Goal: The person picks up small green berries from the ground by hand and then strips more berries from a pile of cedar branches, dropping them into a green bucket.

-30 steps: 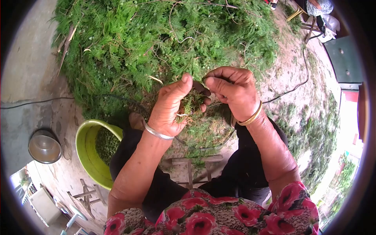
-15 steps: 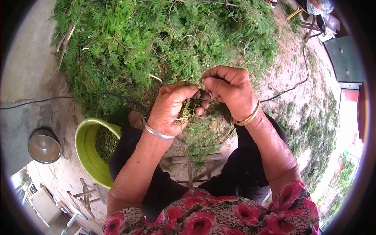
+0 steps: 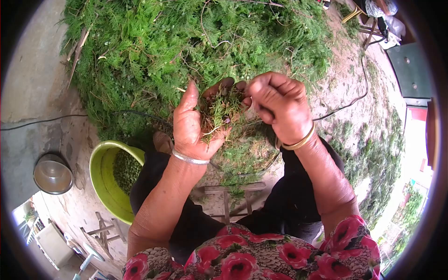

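Far out to the left of the left hand [image 3: 191,130] sat a metal bowl [image 3: 53,175]; nearer, just left of that forearm, stood a yellow-green tub [image 3: 97,175] with small green pieces [image 3: 126,169] inside. The left hand lay palm up, thumb and fingers spread apart, with loose conifer clippings [image 3: 224,107] resting in its hollow. A heap of conifer branches [image 3: 186,46] lay beyond both hands. Just right of the clippings, the right hand [image 3: 282,105] hung with fingers curled; blur hid whether they gripped anything, so I could not tell. For steady sorting, the left palm seemed best kept level and cupped, and the right fingertips close and light, so nothing spilled.
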The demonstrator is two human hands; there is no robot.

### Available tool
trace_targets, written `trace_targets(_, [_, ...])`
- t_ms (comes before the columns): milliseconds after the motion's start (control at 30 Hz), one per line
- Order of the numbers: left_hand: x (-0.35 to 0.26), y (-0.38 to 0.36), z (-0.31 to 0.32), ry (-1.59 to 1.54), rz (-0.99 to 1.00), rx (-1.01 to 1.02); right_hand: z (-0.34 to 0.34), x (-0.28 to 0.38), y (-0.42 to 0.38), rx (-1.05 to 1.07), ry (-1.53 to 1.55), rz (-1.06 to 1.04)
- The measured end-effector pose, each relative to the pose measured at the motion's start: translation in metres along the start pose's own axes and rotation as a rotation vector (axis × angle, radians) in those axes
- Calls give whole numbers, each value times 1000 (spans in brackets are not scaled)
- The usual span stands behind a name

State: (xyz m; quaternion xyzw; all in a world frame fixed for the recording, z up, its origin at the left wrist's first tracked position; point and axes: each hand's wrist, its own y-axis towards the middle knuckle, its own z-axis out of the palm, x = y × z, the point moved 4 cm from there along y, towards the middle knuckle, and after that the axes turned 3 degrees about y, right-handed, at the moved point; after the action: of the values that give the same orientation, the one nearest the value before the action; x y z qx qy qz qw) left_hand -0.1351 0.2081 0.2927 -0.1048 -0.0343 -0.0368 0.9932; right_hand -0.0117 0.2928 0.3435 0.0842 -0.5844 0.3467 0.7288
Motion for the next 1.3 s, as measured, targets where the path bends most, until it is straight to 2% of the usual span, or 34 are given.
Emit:
trace_targets(33, [0,-1,0,-139,-77,142,7,3,-3,1,-260,-136])
trace_targets(67, [3,-1,7,-139,-77,142,9,0,-6,1,-260,-136])
trace_targets(133, [6,0,17,213,115,-141,19,-9,-11,134,-564,-197])
trace_targets(200, [3,1,16,249,133,-125,33,-6,-22,262,-716,-500])
trace_targets(400, [-5,3,21,277,164,-96,38,-11,-36,434,-640,-623])
trace_targets(467, [-4,1,23,267,142,-121,36,-7,-36,580,-444,-469])
trace_targets(500, [-3,0,23,265,140,-124,31,-1,-34,497,-473,-468])
trace_targets(533, [0,0,24,301,114,-93,27,4,-32,288,-610,-381])
trace_targets(600, [3,0,24,334,85,-59,15,7,-22,-6,-680,-410])
trace_targets(633, [4,0,20,326,69,-91,9,4,-16,-4,-734,-564])
trace_targets(667, [4,0,16,318,53,-122,5,4,-15,-9,-735,-564])
trace_targets(733, [2,2,9,337,25,-86,5,1,-12,50,-970,-564])
trace_targets(800, [4,3,9,234,-70,105,5,3,-13,30,-1019,-566])
trace_targets(867, [8,3,11,269,-52,34,2,2,-10,-45,-998,-390])
trace_targets(900, [9,2,12,304,-34,-39,1,3,-9,-45,-998,-389])
trace_targets(967, [11,1,16,277,-31,-39,-5,0,-3,-3,-388,-188])
trace_targets(1000, [12,1,17,250,-27,-40,-4,6,-4,-3,-389,-188])
trace_targets(1067, [12,2,18,267,-10,-71,-6,16,-5,-6,-225,-55])
trace_targets(1100, [11,2,17,284,6,-103,-10,12,-3,-8,-50,85])
trace_targets(1133, [10,2,16,284,7,-103,-13,11,-2,-8,-50,85])
trace_targets(1200, [9,3,16,195,-16,-17,-14,5,-1,44,230,186])
trace_targets(1233, [9,3,17,194,-16,-17,-14,6,0,44,229,186])
trace_targets(1300, [8,2,17,292,-4,-32,-13,4,-1,23,326,268])
